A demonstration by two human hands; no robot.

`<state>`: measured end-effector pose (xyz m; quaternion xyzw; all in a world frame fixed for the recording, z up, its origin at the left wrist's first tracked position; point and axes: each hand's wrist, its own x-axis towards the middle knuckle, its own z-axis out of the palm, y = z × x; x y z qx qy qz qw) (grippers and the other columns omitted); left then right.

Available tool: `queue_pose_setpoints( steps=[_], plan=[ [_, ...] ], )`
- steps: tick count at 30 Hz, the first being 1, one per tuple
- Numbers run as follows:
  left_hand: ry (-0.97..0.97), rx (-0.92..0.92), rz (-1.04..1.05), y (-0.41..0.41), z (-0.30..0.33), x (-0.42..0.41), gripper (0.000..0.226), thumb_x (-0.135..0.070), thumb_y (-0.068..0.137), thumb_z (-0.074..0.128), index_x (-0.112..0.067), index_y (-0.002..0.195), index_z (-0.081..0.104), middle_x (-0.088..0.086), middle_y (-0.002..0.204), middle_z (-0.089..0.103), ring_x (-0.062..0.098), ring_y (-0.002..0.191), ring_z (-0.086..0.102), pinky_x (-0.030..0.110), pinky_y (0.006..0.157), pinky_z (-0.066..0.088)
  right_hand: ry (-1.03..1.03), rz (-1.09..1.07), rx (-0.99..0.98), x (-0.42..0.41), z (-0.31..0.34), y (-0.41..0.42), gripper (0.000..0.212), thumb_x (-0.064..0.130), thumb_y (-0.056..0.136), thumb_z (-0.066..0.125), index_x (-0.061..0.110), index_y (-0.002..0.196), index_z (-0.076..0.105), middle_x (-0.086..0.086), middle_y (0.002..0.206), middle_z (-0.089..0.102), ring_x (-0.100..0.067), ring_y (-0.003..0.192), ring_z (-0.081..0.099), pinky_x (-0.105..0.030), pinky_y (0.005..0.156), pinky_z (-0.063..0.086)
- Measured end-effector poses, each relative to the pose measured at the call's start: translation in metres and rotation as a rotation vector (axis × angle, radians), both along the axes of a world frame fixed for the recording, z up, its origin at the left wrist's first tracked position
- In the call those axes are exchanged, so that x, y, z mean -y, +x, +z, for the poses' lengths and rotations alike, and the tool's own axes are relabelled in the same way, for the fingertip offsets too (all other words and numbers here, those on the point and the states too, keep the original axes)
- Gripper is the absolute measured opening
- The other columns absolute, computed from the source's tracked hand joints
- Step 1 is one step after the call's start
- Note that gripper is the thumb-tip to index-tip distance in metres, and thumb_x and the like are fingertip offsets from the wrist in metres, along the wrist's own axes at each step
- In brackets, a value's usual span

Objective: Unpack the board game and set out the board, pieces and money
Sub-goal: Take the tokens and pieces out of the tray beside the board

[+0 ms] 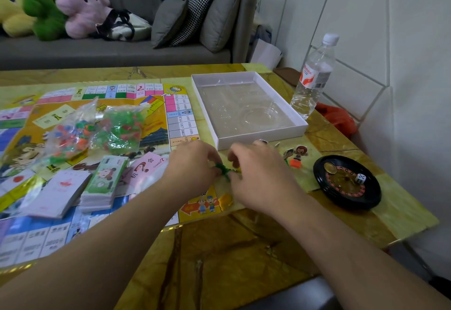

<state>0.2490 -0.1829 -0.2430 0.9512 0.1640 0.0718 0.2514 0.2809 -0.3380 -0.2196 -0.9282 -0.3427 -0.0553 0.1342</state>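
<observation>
Both hands, left hand (pixel 195 163) and right hand (pixel 258 175), pinch a green piece (pixel 223 170).

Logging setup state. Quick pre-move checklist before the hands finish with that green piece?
1. Board unfolded flat on table: ok.
2. Green piece held by left hand and right hand: ok.
3. Piece bags opened: not ok, both look sealed.
4. Money stack out of the box tray: ok.
5. Die accounted for: ok, in roulette wheel.
6. Standee count complete: cannot tell.
</observation>
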Motion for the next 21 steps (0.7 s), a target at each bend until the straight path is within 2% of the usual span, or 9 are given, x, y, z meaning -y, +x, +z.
queue_pose_setpoints(
  steps=[2,4,7,9,10,12,14,18,21],
  plan=[
    [-0.003,-0.016,-0.024,-0.001,0.001,-0.003,0.021,-0.023,0.087,0.076,-0.035,0.105,0.077,-0.008,0.11,0.07,0.02,0.109,0.059,0.043,0.094,0.054,0.069,-0.05,-0.002,0.007,0.006,0.01,0.025,0.013,0.091,0.065,0.023,0.114,0.066,0.002,0.108,0.064,-0.023,0.106,0.054,-0.043,0.092,0.052],
    [-0.034,0.004,-0.04,-0.004,0.003,-0.005,0.032,-0.016,0.085,0.07,-0.031,0.114,0.072,-0.008,0.111,0.067,0.019,0.109,0.057,0.04,0.093,0.053,0.08,-0.067,0.053,0.013,0.009,0.022,0.028,0.008,0.093,0.063,0.026,0.113,0.071,0.006,0.11,0.066,-0.02,0.11,0.052,-0.042,0.095,0.051],
    [-0.064,0.075,-0.066,-0.013,0.009,-0.004,0.021,-0.021,0.084,0.068,-0.028,0.104,0.069,-0.01,0.098,0.063,0.013,0.096,0.055,0.028,0.074,0.047,-0.019,-0.059,0.116,0.011,0.006,0.033,0.025,0.013,0.093,0.069,0.029,0.11,0.078,0.007,0.106,0.065,-0.02,0.11,0.051,-0.039,0.092,0.051],
    [-0.064,0.018,-0.111,-0.022,0.015,0.0,0.01,-0.03,0.083,0.068,-0.029,0.093,0.07,-0.013,0.088,0.064,0.008,0.085,0.058,0.023,0.063,0.044,-0.12,-0.044,0.153,0.005,0.002,0.035,0.019,0.017,0.09,0.074,0.029,0.103,0.082,0.005,0.099,0.062,-0.021,0.106,0.05,-0.036,0.087,0.051],
    [-0.053,-0.031,-0.141,-0.025,0.016,0.003,0.012,-0.037,0.082,0.069,-0.029,0.091,0.072,-0.014,0.085,0.066,0.005,0.082,0.061,0.024,0.062,0.047,-0.159,-0.045,0.161,0.001,0.001,0.035,0.015,0.019,0.09,0.075,0.027,0.1,0.082,0.004,0.098,0.061,-0.022,0.106,0.05,-0.035,0.086,0.05],
    [-0.004,-0.105,-0.19,-0.032,0.016,0.007,0.025,-0.052,0.078,0.07,-0.031,0.091,0.074,-0.016,0.083,0.069,0.003,0.081,0.064,0.029,0.069,0.057,-0.214,-0.038,0.162,-0.005,0.0,0.035,0.009,0.025,0.09,0.075,0.026,0.097,0.08,0.003,0.1,0.06,-0.022,0.107,0.05,-0.033,0.085,0.045],
    [0.058,-0.141,-0.229,-0.036,0.015,0.01,0.027,-0.057,0.077,0.072,-0.032,0.088,0.073,-0.016,0.084,0.07,0.006,0.083,0.066,0.034,0.075,0.06,-0.256,-0.022,0.166,-0.01,-0.001,0.036,0.008,0.028,0.089,0.075,0.025,0.096,0.079,0.002,0.1,0.061,-0.022,0.106,0.049,-0.034,0.084,0.041],
    [0.068,-0.176,-0.247,-0.037,0.014,0.016,0.011,-0.042,0.086,0.076,-0.037,0.082,0.067,-0.015,0.09,0.071,0.011,0.09,0.068,0.039,0.083,0.061,-0.259,-0.034,0.17,-0.017,-0.002,0.035,0.002,0.024,0.087,0.078,0.025,0.086,0.078,0.003,0.095,0.061,-0.022,0.102,0.05,-0.033,0.081,0.04],
    [0.031,-0.148,-0.233,-0.035,0.014,0.017,0.006,-0.037,0.087,0.078,-0.036,0.092,0.074,-0.017,0.09,0.071,0.009,0.09,0.068,0.039,0.083,0.062,-0.119,-0.093,0.162,-0.012,0.003,0.035,0.011,0.021,0.09,0.076,0.026,0.081,0.08,0.003,0.089,0.06,-0.022,0.099,0.05,-0.034,0.081,0.046]
  ],
)
